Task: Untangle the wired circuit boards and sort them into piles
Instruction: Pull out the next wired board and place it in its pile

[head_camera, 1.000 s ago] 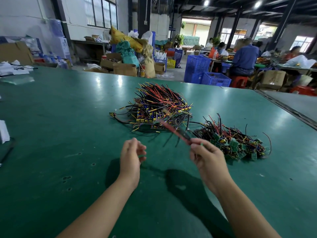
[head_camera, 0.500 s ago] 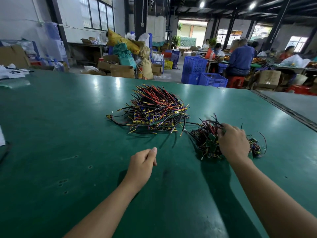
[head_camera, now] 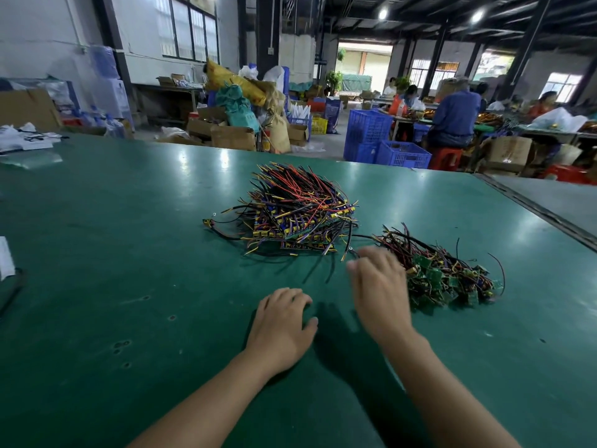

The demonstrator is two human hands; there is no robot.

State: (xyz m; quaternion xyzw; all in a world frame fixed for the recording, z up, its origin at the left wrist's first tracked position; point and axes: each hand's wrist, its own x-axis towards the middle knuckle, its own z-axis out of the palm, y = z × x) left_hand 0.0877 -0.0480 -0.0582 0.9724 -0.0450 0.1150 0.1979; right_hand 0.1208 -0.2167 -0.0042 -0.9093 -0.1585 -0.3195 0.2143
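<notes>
A big tangled heap of wired circuit boards [head_camera: 297, 211] with red, black, yellow and blue leads lies mid-table. To its right sits a smaller pile of green boards [head_camera: 449, 276] with dark wires. My right hand [head_camera: 378, 282] hovers blurred between the two piles, fingers spread and holding nothing, its side just left of the green pile. My left hand [head_camera: 284, 321] rests palm down on the green table [head_camera: 129, 253] in front of the big heap, fingers loosely bent, with nothing in it.
A table seam and grey strip [head_camera: 542, 208] run along the right. White papers [head_camera: 22, 140] lie at the far left edge, and a white slip with a black cable [head_camera: 6, 266] at the left border. Blue crates [head_camera: 384, 147], boxes and seated people are beyond the table.
One second ago my right hand pinched a red-wired board. It laid it on the green pile, then drew back left and now hovers empty. My left hand opened and settled onto the table.
</notes>
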